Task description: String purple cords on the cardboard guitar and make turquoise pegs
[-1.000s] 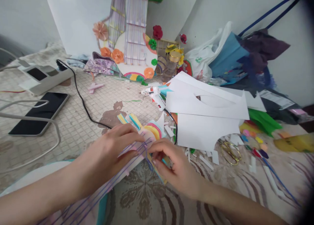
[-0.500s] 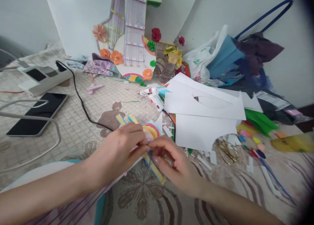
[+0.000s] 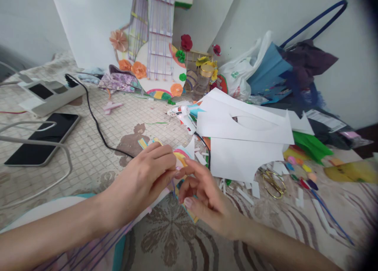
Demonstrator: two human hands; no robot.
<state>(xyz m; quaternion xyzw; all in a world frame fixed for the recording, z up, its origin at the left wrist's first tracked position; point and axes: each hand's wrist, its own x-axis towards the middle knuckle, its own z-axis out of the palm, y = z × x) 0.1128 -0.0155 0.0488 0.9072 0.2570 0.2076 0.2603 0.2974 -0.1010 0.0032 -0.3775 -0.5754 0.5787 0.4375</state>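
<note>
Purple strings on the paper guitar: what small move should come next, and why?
Probably pinch the purple strings with the right hand, just beside the left hand's grip: the left pins them on the paper guitar, while the right fingers look loose.

A paper guitar (image 3: 183,154) with rainbow stripes lies flat, largely covered. Thin purple strings (image 3: 99,248), apparently taut, run along its neck.

paper cutout (image 3: 183,154): yellow, orange, pink rainbow arcs | strings (image 3: 103,245): purple | cloth (image 3: 88,145): beige, small square grid, brown blotch | mat (image 3: 171,239): cream, brown swirls | sheets (image 3: 245,125): white | phone (image 3: 41,139): black | cable (image 3: 94,117): black | scissors (image 3: 273,182): gold | paper guitar (image 3: 161,62): white, purple lines, orange and red flowers | bag (image 3: 271,70): blue
</note>
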